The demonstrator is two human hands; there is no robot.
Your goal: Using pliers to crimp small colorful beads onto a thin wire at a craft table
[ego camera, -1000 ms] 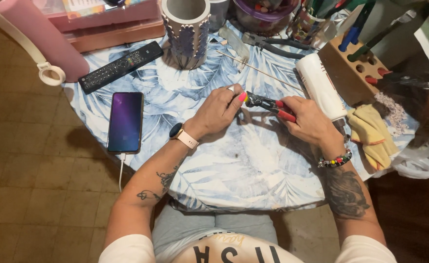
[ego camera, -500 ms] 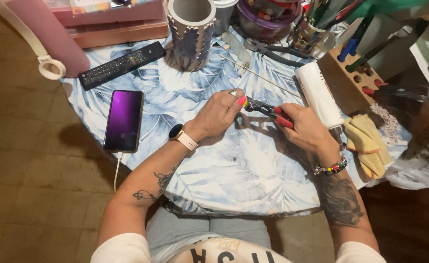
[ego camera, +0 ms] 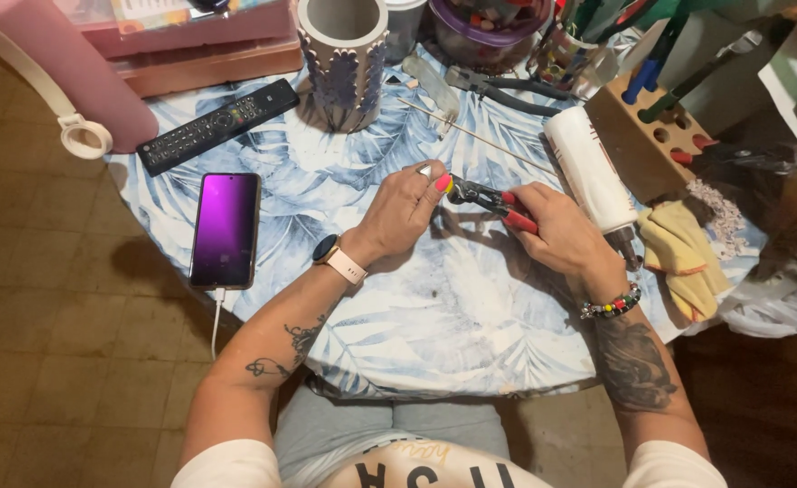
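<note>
Right hand [ego camera: 568,237] grips red-handled pliers [ego camera: 493,199] (left hand [ego camera: 405,210] at nose)

Hidden inside the closed right hand [ego camera: 556,230]: most of the red grips of the small red-handled metal pliers [ego camera: 491,198]. Too small to tell: whatever sits between the plier tips and the fingertips of the left hand [ego camera: 403,210]. Cut off at the top edge: the tall grey ceramic cylinder with leaf relief [ego camera: 342,56], the purple-lidded round plastic tub [ego camera: 487,32] and the pink cylindrical bottle [ego camera: 50,68]. Partly covered by the right wrist: the white paper-wrapped roll [ego camera: 588,172]. Blurred beyond reading: the buttons on the long black remote control [ego camera: 217,125].
</note>
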